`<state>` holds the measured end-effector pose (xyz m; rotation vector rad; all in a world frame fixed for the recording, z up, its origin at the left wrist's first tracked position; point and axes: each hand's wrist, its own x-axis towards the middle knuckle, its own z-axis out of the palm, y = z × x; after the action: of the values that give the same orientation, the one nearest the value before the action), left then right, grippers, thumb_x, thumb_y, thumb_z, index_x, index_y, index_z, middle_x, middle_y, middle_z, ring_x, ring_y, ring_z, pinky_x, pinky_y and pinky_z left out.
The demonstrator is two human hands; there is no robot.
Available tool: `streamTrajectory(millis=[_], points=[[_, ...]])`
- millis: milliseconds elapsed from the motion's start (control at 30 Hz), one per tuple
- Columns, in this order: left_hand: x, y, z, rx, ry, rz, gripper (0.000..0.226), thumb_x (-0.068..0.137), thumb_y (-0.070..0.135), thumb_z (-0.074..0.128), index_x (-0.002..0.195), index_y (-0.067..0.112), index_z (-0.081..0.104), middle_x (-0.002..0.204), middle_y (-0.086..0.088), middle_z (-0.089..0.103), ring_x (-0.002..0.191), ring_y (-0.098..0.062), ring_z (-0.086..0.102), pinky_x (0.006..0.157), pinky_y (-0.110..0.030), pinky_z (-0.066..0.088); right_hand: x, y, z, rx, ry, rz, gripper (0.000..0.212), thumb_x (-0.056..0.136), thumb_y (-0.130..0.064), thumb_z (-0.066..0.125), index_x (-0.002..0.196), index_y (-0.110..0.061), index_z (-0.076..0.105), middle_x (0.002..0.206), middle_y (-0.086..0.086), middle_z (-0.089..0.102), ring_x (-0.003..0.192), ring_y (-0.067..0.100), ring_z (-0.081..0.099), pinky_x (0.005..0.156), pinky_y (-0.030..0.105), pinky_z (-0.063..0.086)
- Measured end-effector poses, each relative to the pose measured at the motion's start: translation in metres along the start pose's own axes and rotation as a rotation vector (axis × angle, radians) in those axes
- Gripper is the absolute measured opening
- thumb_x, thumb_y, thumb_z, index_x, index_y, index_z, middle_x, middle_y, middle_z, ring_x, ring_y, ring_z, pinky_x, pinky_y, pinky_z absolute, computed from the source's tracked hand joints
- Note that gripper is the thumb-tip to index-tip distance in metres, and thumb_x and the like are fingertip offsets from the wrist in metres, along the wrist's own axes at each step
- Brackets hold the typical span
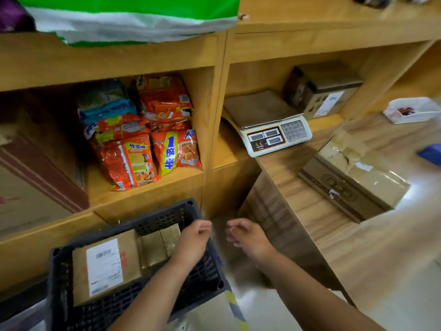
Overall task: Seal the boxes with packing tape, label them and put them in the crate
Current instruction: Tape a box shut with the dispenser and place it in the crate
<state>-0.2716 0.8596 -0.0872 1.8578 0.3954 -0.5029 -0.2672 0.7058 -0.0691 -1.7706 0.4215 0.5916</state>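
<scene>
Hovering both hands, empty, at the crate, we itemise what lies around them.

Our left hand (193,237) hangs over the right-hand rim of the dark slatted crate (56,256), fingers loosely curled round nothing. Our right hand (248,235) is just beside it, outside the crate, equally slack and empty. Below and left of the left hand, inside the crate, we count one flat labelled box (105,266) with a white label uppermost and two smaller plain boxes (156,244) side by side against it. Up and right of the right hand, on the wooden counter (310,211), lies one taped box (353,180). Beyond that sits a weighing scale (274,136), with cartons (324,91) behind it. Above the left hand is a shelf bay of orange snack packets (148,139).
</scene>
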Motion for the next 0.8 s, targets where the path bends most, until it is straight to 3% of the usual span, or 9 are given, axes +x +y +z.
streamTrajectory(millis=[133, 367, 467, 600, 800], points=[[0.004, 0.04, 0.047, 0.057, -0.104, 0.065, 0.024, 0.096, 0.019, 0.046, 0.116, 0.022, 0.059, 0.112, 0.007, 0.059, 0.105, -0.01, 0.054, 0.085, -0.023, 0.04, -0.018, 0.001, -0.061, 0.084, 0.091, -0.037, 0.016, 0.094, -0.002, 0.048, 0.103, -0.01, 0.058, 0.086, 0.003, 0.062, 0.069, 0.01, 0.058, 0.057, 0.014, 0.043], [-0.015, 0.104, 0.154, 0.11, -0.164, 0.162, 0.02, 0.093, 0.017, 0.05, 0.099, 0.034, 0.058, 0.105, 0.012, 0.062, 0.102, -0.005, 0.056, 0.086, -0.023, 0.043, -0.054, 0.028, -0.18, 0.172, 0.164, -0.091, 0.013, 0.094, -0.005, 0.05, 0.098, -0.013, 0.059, 0.086, 0.003, 0.063, 0.072, 0.012, 0.06, 0.063, 0.019, 0.044], [-0.031, 0.137, 0.219, 0.105, -0.161, 0.182, 0.019, 0.092, 0.016, 0.051, 0.096, 0.033, 0.06, 0.108, 0.007, 0.064, 0.102, -0.009, 0.057, 0.094, -0.029, 0.046, -0.071, 0.046, -0.248, 0.214, 0.243, -0.12, 0.015, 0.093, -0.005, 0.049, 0.097, -0.014, 0.061, 0.085, 0.003, 0.064, 0.07, 0.011, 0.06, 0.062, 0.018, 0.043], [-0.045, 0.175, 0.311, 0.126, -0.094, 0.214, 0.023, 0.091, 0.019, 0.052, 0.112, 0.022, 0.062, 0.112, 0.002, 0.063, 0.103, -0.014, 0.056, 0.095, -0.032, 0.045, -0.089, 0.074, -0.341, 0.244, 0.311, -0.157, 0.016, 0.092, -0.006, 0.05, 0.099, -0.013, 0.063, 0.084, 0.001, 0.066, 0.072, 0.013, 0.063, 0.062, 0.02, 0.043], [-0.05, 0.22, 0.415, 0.145, 0.028, 0.219, 0.046, 0.089, 0.023, 0.054, 0.134, 0.021, 0.045, 0.126, 0.0, 0.057, 0.103, -0.015, 0.056, 0.089, -0.034, 0.045, -0.121, 0.117, -0.464, 0.285, 0.383, -0.148, 0.018, 0.095, -0.006, 0.046, 0.104, -0.009, 0.062, 0.086, 0.003, 0.065, 0.073, 0.014, 0.061, 0.063, 0.022, 0.043]])
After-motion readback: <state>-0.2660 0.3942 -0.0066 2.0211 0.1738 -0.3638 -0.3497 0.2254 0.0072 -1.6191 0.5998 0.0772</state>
